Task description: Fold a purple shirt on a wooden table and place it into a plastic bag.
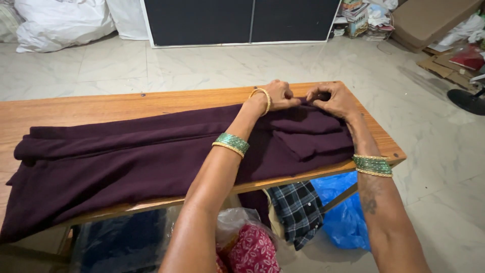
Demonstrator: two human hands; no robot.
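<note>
- Head view looks down on a wooden table (101,108) with a dark purple cloth (126,156) spread along most of its length.
- Left hand (279,95) sits at the cloth's far edge near the table's right end, its grip pinched together on a fold of the cloth.
- Right hand (333,99) lies just beside it, fingers likewise clamped on the same far edge.
- Both wrists carry green and gold bangles (231,144).
- Under the table sit a blue plastic bag (343,212) and a checked cloth (298,205).
- White sacks (60,23) rest on the pale tiled floor (202,65) beyond the table.
</note>
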